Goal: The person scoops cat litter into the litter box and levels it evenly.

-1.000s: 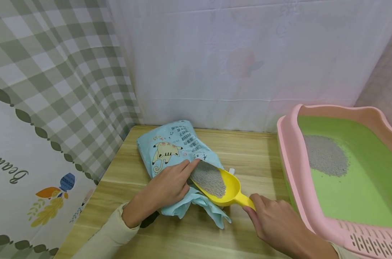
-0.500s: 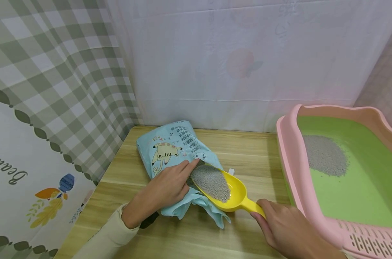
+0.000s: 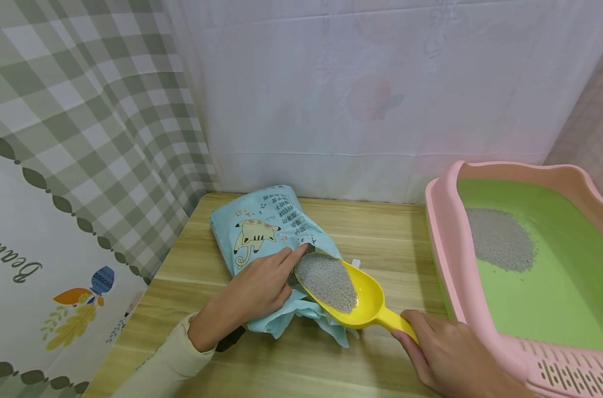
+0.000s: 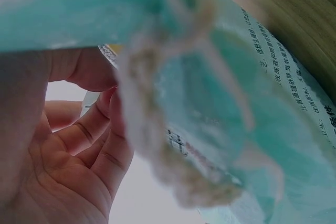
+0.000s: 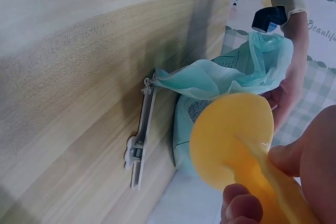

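Observation:
A light blue cat litter bag (image 3: 253, 224) lies on the table, its open mouth towards me. My left hand (image 3: 258, 284) holds the upper edge of that mouth, thumb and fingertips together on the plastic in the left wrist view. My right hand (image 3: 447, 348) grips the handle of a yellow scoop (image 3: 368, 296), thumb along the handle in the right wrist view. Grey litter (image 3: 327, 281) fills the front of the scoop, whose tip is at the bag's mouth beside my left fingers. A loose blue flap (image 3: 306, 312) of the bag hangs below the scoop.
To the right stands a pink and green litter box (image 3: 452, 243) with a patch of grey litter (image 3: 502, 240) on its floor. A pale sealing clip (image 5: 138, 145) lies on the wooden table (image 3: 386, 232) by the bag. Curtains hang behind and at the left.
My right hand has drawn the scoop a little back, to the right and towards me, so more of its litter shows. My left hand stays on the bag's edge.

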Demonstrator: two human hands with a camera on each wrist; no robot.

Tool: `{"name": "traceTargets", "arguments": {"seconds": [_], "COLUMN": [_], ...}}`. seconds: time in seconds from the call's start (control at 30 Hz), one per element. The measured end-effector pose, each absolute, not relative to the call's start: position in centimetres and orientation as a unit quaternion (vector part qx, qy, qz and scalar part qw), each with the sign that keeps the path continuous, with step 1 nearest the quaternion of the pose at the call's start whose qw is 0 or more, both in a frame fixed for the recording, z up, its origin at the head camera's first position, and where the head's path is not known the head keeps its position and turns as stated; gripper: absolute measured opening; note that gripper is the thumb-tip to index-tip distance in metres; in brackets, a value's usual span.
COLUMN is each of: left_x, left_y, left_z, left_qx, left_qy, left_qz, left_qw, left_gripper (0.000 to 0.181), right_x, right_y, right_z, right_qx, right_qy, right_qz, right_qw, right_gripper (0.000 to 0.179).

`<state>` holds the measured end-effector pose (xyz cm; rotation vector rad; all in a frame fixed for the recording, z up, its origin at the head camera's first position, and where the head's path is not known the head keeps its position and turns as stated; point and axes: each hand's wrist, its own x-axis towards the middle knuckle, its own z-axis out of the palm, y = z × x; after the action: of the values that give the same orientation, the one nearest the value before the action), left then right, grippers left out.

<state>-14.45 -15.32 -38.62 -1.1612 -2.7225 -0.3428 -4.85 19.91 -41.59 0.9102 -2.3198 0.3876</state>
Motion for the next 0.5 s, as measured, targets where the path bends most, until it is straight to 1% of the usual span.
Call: {"name": "traceTargets", "arguments": {"seconds": [0.5], "left_x": [-14.63], "left_y": [-15.14], "left_z": [-38.56], "left_qx": [-0.388], "left_qy": [-0.910], "left_qz": [-0.122], "left_qw": [0.081], "left_gripper": [0.073], "right_x": [-4.30], "right_y": [20.95], "right_z": [-41.34], "right_qx": [0.361], "right_qy": [-0.867], "right_qz": [0.149], "right_qw": [0.310], "right_gripper": [0.054]}}
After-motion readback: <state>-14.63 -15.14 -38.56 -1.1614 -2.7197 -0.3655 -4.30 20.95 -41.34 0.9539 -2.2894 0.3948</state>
